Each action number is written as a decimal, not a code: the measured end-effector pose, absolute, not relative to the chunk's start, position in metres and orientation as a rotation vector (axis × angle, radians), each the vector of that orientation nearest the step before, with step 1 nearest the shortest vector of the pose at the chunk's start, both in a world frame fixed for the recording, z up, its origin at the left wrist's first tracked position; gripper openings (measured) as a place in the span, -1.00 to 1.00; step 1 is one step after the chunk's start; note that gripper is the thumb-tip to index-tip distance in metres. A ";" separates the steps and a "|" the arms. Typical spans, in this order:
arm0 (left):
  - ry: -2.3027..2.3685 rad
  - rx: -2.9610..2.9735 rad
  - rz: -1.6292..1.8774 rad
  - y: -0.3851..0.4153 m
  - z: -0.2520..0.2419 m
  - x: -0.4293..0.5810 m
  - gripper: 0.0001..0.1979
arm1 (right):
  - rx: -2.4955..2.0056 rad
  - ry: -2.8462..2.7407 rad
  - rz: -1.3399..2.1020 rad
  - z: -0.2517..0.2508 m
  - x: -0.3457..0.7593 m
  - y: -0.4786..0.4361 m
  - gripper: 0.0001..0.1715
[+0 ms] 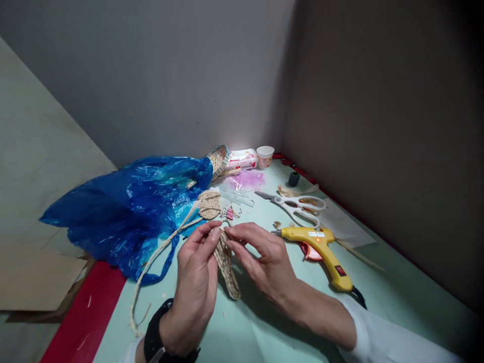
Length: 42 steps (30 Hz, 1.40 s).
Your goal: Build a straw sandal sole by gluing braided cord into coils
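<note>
A braided straw piece (227, 269) hangs between my hands, narrow and beige, its lower end just above the table. My left hand (199, 269) pinches its upper edge between thumb and fingers. From the other side, my right hand (266, 257) grips the same top end with thumb and fingertips. Just beyond my fingers lies a round woven straw piece (209, 204) with long loose strands (159, 249) trailing left and toward me. A small pink clip (230, 213) rests beside it. What exactly lies between my fingertips is partly hidden.
To the right are a yellow hot glue gun (315, 236), white-handled scissors (298, 204) and a dark spool (294, 178). A blue plastic bag (132, 212) with a woven basket (219, 160) at its mouth fills the left. A paper cup (265, 157) and a tissue pack (242, 159) stand by the wall.
</note>
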<state>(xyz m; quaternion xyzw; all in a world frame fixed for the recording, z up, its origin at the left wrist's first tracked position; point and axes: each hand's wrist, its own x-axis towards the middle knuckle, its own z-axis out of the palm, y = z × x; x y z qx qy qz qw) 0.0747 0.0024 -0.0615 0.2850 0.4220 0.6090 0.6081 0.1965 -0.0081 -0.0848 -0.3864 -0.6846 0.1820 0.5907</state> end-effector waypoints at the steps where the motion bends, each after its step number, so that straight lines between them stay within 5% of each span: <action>1: 0.971 0.656 1.409 0.003 -0.062 0.075 -0.73 | -0.897 -1.586 0.422 -0.086 0.195 -0.008 -0.84; 42: 1.114 1.166 1.165 -0.001 -0.063 0.068 -0.74 | -1.005 -1.266 0.801 -0.067 0.211 -0.003 -0.80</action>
